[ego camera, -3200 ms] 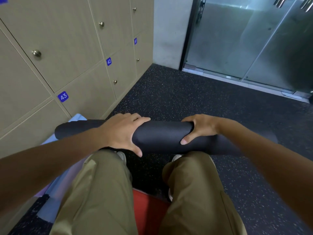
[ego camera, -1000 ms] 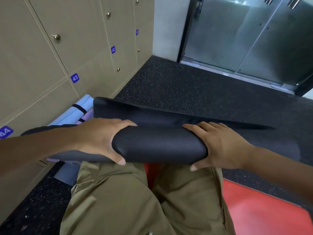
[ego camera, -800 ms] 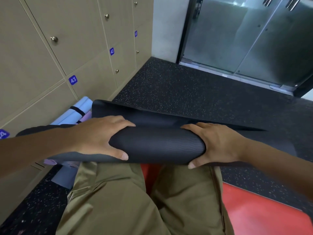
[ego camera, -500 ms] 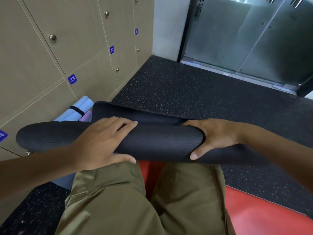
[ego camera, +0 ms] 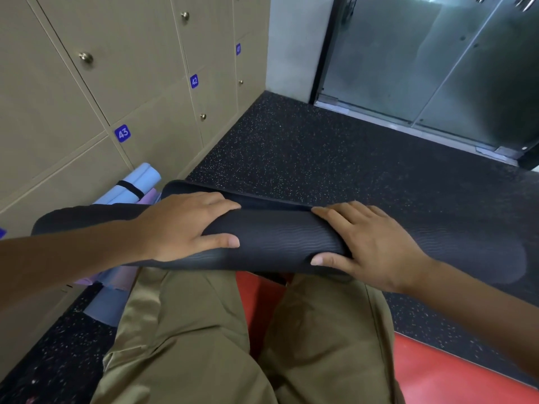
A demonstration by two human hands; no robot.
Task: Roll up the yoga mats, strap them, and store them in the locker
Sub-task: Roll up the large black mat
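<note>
A black yoga mat (ego camera: 280,240), mostly rolled, lies crosswise above my knees. Its loose outer flap (ego camera: 262,201) still lies open on the far side of the roll. My left hand (ego camera: 180,225) grips the roll left of centre, fingers over the top and thumb on the near side. My right hand (ego camera: 370,249) grips it right of centre in the same way. A rolled light-blue mat (ego camera: 140,182) with a black strap (ego camera: 131,189) lies on the floor against the lockers (ego camera: 145,83), with a purple mat (ego camera: 151,196) beside it.
The beige locker doors, numbered 41 to 43, are all closed along the left. A red mat (ego camera: 437,374) lies under my legs. Dark speckled floor (ego camera: 320,147) stretches ahead to a glass door (ego camera: 437,53).
The black roll has come up from the floor to above my knees. Both hands have shifted their hold on it, the left sliding back on top of the roll.
</note>
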